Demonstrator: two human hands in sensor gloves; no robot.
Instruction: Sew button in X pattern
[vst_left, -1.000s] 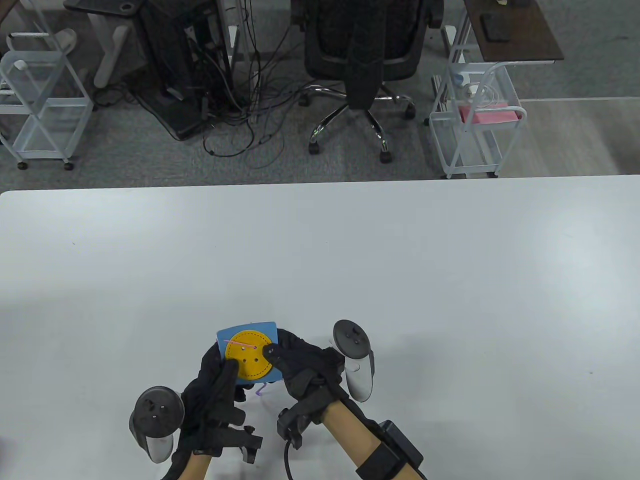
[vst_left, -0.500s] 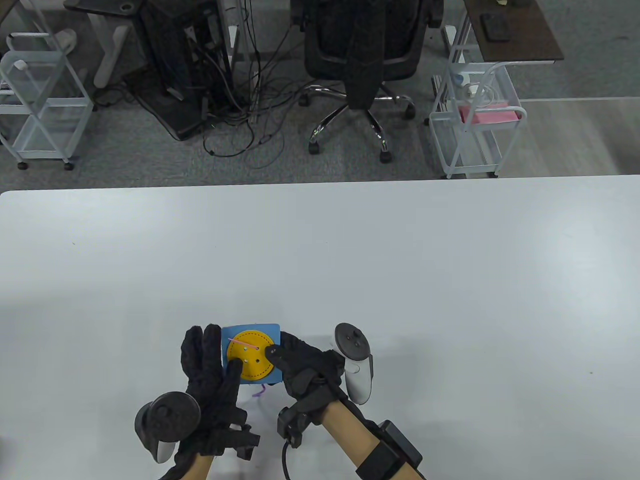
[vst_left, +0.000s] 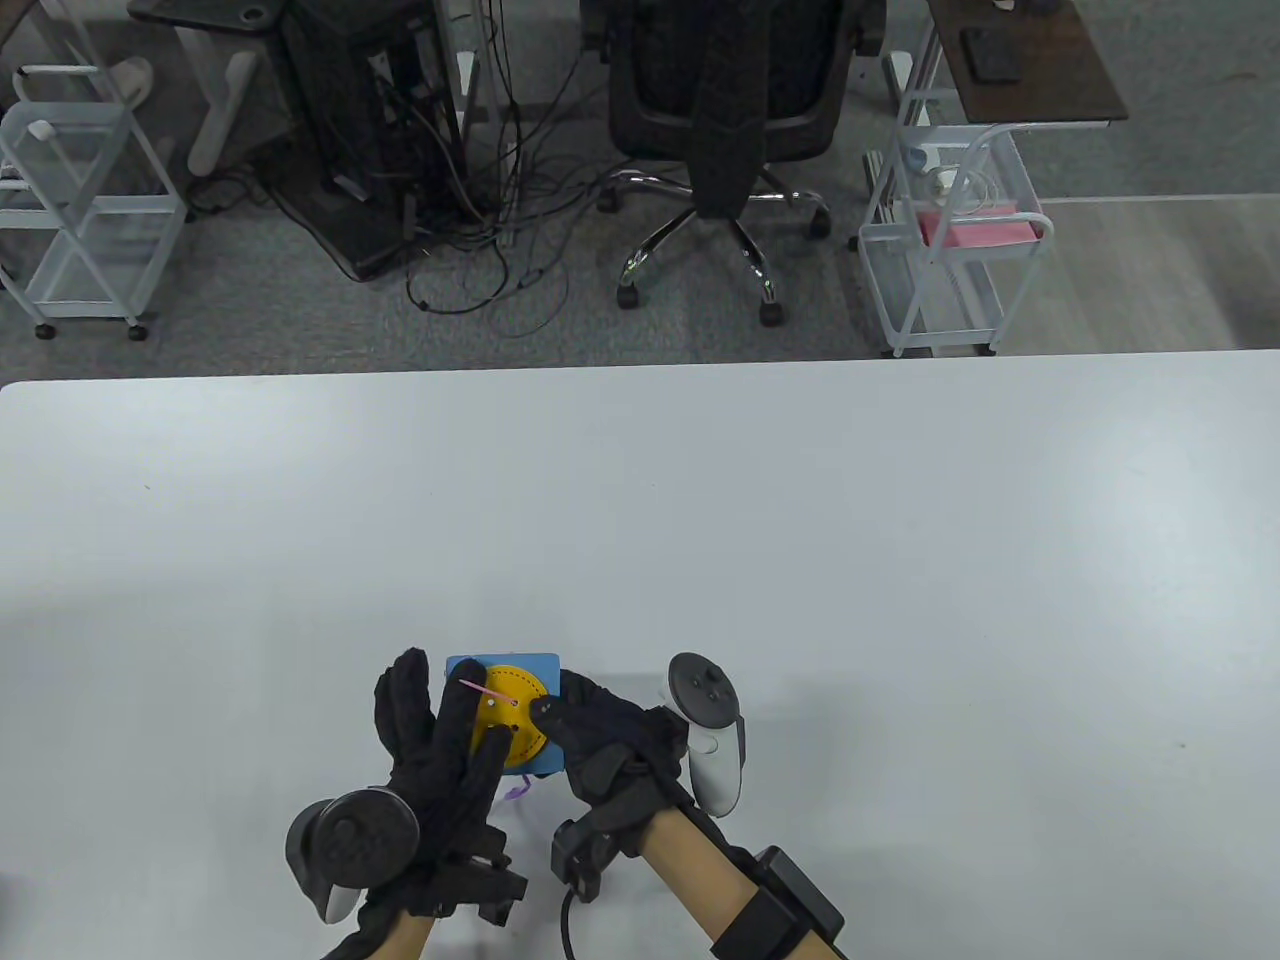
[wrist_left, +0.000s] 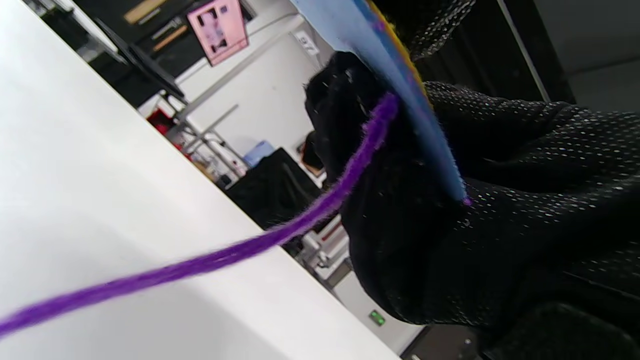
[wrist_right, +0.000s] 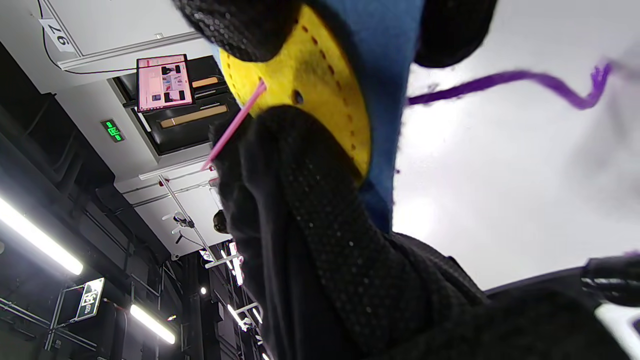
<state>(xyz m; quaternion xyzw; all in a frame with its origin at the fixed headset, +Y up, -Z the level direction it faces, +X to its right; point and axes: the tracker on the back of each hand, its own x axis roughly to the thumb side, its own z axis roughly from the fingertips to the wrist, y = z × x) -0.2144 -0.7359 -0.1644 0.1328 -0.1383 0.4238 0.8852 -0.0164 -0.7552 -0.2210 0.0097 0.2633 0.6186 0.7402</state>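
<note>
Now both hands around button.

table bare beyond hands | purple yarn trails between wrists

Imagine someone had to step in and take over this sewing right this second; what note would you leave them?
Right hand grips the blue felt square at its right edge, thumb on the yellow button.
Left hand is at its left side; whether it grips is unclear.
The piece is held above the table.
A pink needle sticks out of one button hole; purple yarn trails from the underside.
Done: no finished stitch shows on the front.
Left: the X.
</note>
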